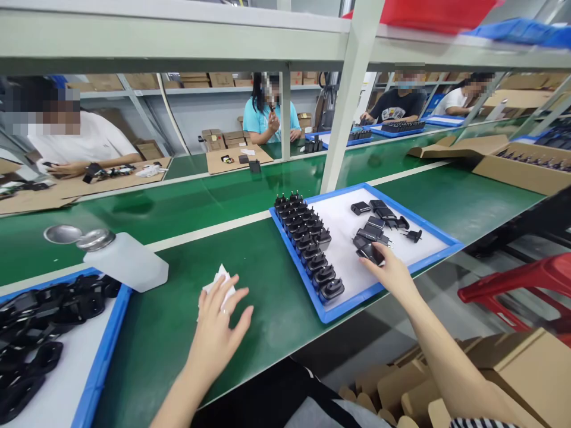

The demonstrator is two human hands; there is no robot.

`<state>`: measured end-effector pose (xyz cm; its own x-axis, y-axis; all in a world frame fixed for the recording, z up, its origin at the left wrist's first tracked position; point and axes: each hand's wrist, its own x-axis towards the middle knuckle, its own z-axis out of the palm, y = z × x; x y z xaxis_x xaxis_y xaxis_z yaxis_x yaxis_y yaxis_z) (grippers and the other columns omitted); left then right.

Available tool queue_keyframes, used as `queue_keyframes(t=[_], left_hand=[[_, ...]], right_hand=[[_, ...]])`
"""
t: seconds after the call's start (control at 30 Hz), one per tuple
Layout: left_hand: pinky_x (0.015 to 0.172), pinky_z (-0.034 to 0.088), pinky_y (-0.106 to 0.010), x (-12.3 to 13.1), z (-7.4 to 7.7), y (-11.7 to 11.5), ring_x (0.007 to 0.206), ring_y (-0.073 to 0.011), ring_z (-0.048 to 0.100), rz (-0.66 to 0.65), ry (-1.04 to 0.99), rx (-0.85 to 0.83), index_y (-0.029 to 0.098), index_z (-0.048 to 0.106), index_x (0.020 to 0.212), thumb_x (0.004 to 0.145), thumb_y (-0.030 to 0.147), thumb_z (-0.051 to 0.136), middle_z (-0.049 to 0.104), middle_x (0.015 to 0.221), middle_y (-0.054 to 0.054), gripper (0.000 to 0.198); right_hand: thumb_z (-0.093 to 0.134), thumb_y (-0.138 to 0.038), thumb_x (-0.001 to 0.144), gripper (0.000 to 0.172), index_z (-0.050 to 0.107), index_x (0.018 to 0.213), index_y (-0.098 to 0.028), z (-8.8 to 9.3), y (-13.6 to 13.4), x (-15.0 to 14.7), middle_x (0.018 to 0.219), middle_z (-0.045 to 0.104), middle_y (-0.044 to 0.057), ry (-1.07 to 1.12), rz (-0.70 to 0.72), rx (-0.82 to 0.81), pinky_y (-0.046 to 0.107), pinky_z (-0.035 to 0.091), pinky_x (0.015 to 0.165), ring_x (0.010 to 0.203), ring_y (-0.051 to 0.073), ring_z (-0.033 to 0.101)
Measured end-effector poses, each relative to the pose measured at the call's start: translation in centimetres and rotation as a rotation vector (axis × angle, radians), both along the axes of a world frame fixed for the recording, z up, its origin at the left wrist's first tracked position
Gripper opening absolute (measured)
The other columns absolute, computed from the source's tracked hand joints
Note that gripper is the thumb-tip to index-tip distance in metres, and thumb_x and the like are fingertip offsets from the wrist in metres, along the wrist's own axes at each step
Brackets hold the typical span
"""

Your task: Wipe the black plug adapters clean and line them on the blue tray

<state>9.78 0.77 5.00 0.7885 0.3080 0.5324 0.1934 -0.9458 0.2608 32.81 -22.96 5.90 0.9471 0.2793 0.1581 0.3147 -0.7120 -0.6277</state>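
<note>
Green work surface [156,333], smooth, faintly glossy. Near left: blue-edged tray [108,351], loaded with black pieces [66,309]. Left hand [216,327]: fingers spread wide over crumpled white wipe [222,271]; pressing or only hovering, cannot tell. Right hand [395,276]: thumb and fingers closed about black adapter [371,254], inside white-floored tray [295,261], near side; lifted or resting, cannot tell. Judged light, stiff, perhaps slippery on the smooth casing; best held by the broad sides, clear of any pins. Same tray: upright plugs [307,238], pins up, ranked along left rim; loose adapters [373,227], heaped just beyond the fingertips. White bottle [129,261], metal-topped, tilted, beside far corner of blue-edged tray; no label visible. Beyond: co-worker in turquoise top [256,122]; co-worker in black top [397,104], white print too small to read. Farthest: shelved cartons [222,80]. Brands, lettering: none legible.
</note>
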Motion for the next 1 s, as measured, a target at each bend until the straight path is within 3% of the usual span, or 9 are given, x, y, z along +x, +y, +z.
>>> queue_keyframes(t=[0.07, 0.13, 0.23, 0.3, 0.43, 0.5, 0.7, 0.87, 1.0], left_hand=[[0.087, 0.036, -0.043, -1.2, -0.5, -1.4, 0.105, -0.0223, 0.045, -0.052, -0.046, -0.127, 0.024, 0.049, 0.096, 0.073, 0.028, 0.046, 0.054, 0.106, -0.006, 0.023], [0.078, 0.045, -0.031, -2.0, -0.8, -3.0, 0.096, -0.0177, 0.052, -0.117, -0.040, -0.319, 0.024, 0.044, 0.104, 0.074, 0.027, 0.045, 0.057, 0.103, -0.004, 0.030], [0.078, 0.046, -0.028, -2.4, -1.0, -5.5, 0.096, -0.0166, 0.053, -0.185, -0.076, -0.557, 0.023, 0.039, 0.111, 0.076, 0.031, 0.041, 0.056, 0.106, -0.004, 0.036], [0.082, 0.043, -0.031, -2.6, -1.3, -6.4, 0.099, -0.0180, 0.051, -0.153, -0.128, -0.630, 0.024, 0.043, 0.108, 0.075, 0.035, 0.042, 0.055, 0.107, -0.005, 0.035], [0.080, 0.044, -0.030, -4.1, -2.8, -5.2, 0.097, -0.0183, 0.052, 0.037, -0.101, -0.683, 0.025, 0.053, 0.095, 0.072, 0.038, 0.045, 0.058, 0.101, -0.002, 0.027], [0.077, 0.045, -0.030, -5.1, -3.7, -4.0, 0.094, -0.0185, 0.053, 0.136, -0.075, -0.692, 0.024, 0.056, 0.090, 0.072, 0.040, 0.045, 0.060, 0.097, -0.002, 0.026], [0.070, 0.047, -0.027, -5.8, -5.0, -3.0, 0.085, -0.0172, 0.057, 0.215, -0.082, -0.636, 0.024, 0.058, 0.083, 0.071, 0.044, 0.045, 0.063, 0.089, 0.000, 0.027], [0.071, 0.046, -0.026, -5.4, -5.5, -3.2, 0.081, -0.0157, 0.057, 0.162, -0.107, -0.542, 0.025, 0.059, 0.081, 0.070, 0.044, 0.046, 0.063, 0.085, 0.001, 0.025], [0.071, 0.046, -0.027, -5.5, -5.9, -3.0, 0.079, -0.0162, 0.058, 0.143, -0.113, -0.485, 0.024, 0.059, 0.080, 0.071, 0.043, 0.046, 0.064, 0.083, 0.000, 0.025]], right_hand=[[0.051, -0.038, 0.065, 0.055, 0.034, 0.113, -0.017, 0.6, 0.5, -3.0, 0.102, 0.053, 0.011, 0.021, 0.044, 0.299, 0.037, 0.042, 0.073, 0.089, 0.024, 0.052], [0.050, -0.032, 0.068, 0.055, 0.027, 0.117, -0.021, 1.1, 1.8, -7.2, 0.099, 0.054, 0.008, 0.081, 0.281, 0.477, 0.032, 0.045, 0.068, 0.085, 0.020, 0.054], [0.055, -0.023, 0.063, 0.048, 0.037, 0.107, -0.026, 1.9, 4.5, -12.5, 0.097, 0.053, 0.005, -0.037, 0.575, 0.496, 0.033, 0.044, 0.074, 0.089, 0.020, 0.052], [0.058, -0.025, 0.062, 0.045, 0.040, 0.103, -0.027, 2.5, 5.6, -13.3, 0.099, 0.052, 0.005, -0.140, 0.534, 0.493, 0.035, 0.042, 0.079, 0.093, 0.021, 0.049], [0.055, -0.036, 0.065, 0.048, 0.034, 0.107, -0.025, 3.1, 5.3, -8.4, 0.104, 0.049, 0.008, -0.187, 0.089, 0.493, 0.036, 0.043, 0.078, 0.090, 0.021, 0.051], [0.056, -0.038, 0.063, 0.057, 0.030, 0.110, -0.021, 2.9, 4.9, -4.8, 0.100, 0.051, 0.009, -0.122, -0.004, 0.408, 0.034, 0.045, 0.070, 0.082, 0.021, 0.054], [0.055, -0.030, 0.067, 0.045, 0.040, 0.105, -0.011, 0.9, 6.6, -0.4, 0.079, 0.060, 0.013, 0.009, 0.152, -0.270, 0.036, 0.042, 0.066, 0.078, 0.028, 0.056], [0.051, -0.018, 0.069, 0.068, 0.014, 0.125, -0.009, 0.9, 4.9, 0.5, 0.089, 0.061, 0.011, 0.196, 0.371, -0.139, 0.029, 0.043, 0.071, 0.079, 0.020, 0.057], [0.049, -0.022, 0.069, 0.056, 0.030, 0.119, -0.006, 1.6, 1.2, 3.1, 0.114, 0.045, 0.019, -0.060, 0.011, -0.236, 0.036, 0.039, 0.079, 0.095, 0.025, 0.050]])
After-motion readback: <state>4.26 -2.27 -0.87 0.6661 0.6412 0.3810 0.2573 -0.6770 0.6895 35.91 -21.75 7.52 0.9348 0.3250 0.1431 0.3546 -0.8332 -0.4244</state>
